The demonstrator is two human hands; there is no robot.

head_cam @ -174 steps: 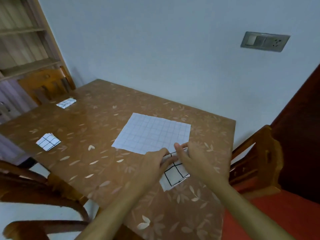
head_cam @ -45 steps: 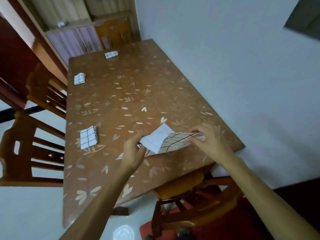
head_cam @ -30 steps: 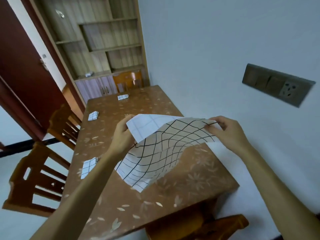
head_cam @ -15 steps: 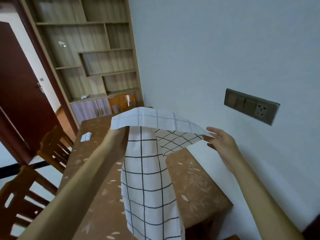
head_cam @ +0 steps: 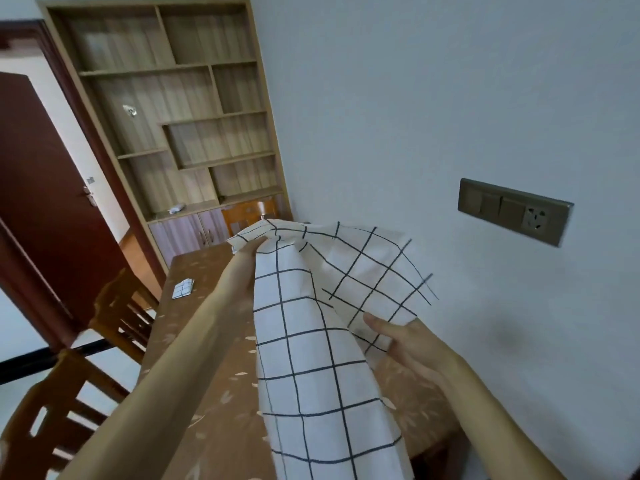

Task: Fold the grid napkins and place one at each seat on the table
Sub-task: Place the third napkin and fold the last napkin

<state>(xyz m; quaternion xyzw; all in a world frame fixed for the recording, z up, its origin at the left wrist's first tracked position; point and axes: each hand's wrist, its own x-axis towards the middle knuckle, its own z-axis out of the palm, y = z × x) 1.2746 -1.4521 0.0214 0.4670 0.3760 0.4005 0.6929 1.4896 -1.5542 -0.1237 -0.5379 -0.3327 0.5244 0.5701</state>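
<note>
napkin (head_cam: 311, 358) above table (head_cam: 225, 445) | folded napkin (head_cam: 183, 288) on table, far-left | chair (head_cam: 117, 317) left of table | shelf (head_cam: 180, 98) behind table

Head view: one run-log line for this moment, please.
left hand: pinches white black-grid cloth napkin | right hand: holds its edge | fold: pending

White napkin (head_cam: 311, 358) — black grid; brown floral table (head_cam: 221, 427).

the napkin (head_cam: 311, 368) down the middle of the frame is soft woven cloth, matt white with thin dark grid lines, creased where it drapes. the table (head_cam: 225, 438) has a glossy brown top printed with pale leaves. the chair (head_cam: 59, 386) at lower left is shiny varnished wood. the shelf unit (head_cam: 173, 98) at upper left shows matt pale wood grain. the wall (head_cam: 415, 98) is matt pale paint; the switch plate (head_cam: 512, 211) at right is dull bronze-grey, metal or plastic unclear.
</note>
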